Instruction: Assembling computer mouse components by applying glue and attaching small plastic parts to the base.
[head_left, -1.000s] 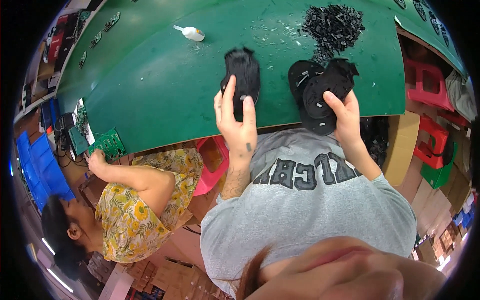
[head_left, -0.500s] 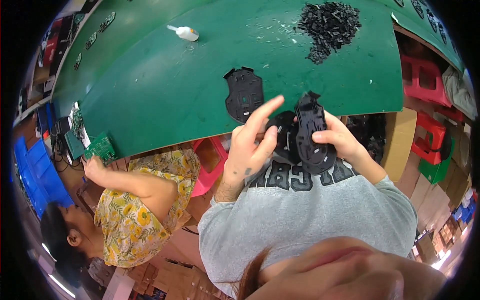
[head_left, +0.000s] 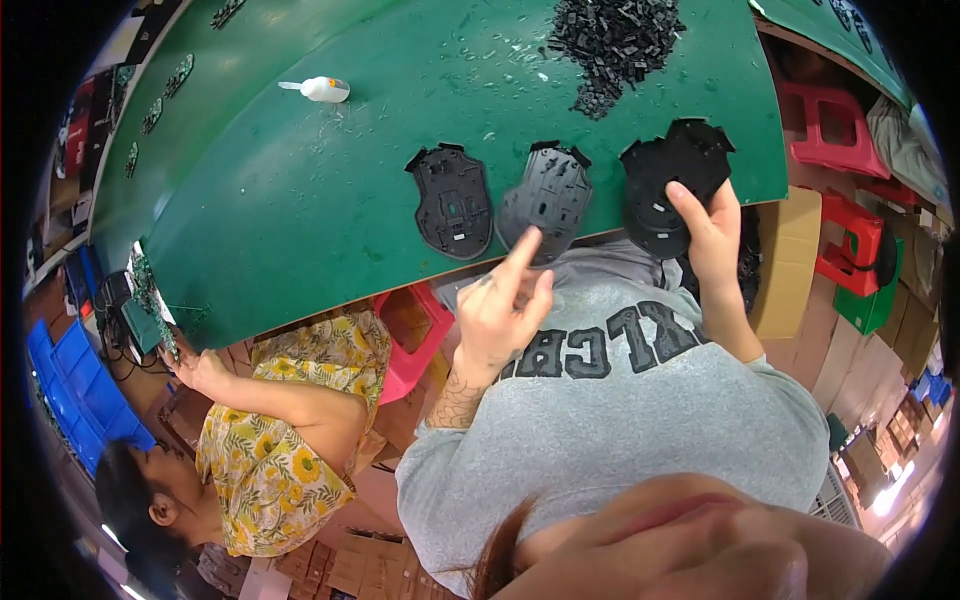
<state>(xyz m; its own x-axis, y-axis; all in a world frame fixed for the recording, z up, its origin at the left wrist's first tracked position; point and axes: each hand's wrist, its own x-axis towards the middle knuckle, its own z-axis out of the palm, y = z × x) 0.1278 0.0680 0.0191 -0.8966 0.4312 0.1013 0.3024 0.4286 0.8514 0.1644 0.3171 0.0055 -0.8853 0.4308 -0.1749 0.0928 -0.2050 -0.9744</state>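
Two black plastic mouse shells lie on the green table near its front edge: a left shell and a middle shell, both with clips and ribs showing. My left hand has its index finger stretched out at the lower end of the middle shell, thumb apart, holding nothing. Off to the right, my right hand grips black mouse shells, seemingly two overlapping, with the thumb on top. These are at the table edge; the fingers beneath are hidden.
A heap of small black plastic pieces lies at the back. A white squeeze bottle rests on its side on the green table. At the left a co-worker handles a circuit board. A cardboard box and red stools stand right.
The middle shell now lies on the table beside the left one. My right hand has moved up and right with its shells, now spread over the table edge. The co-worker's board has tilted.
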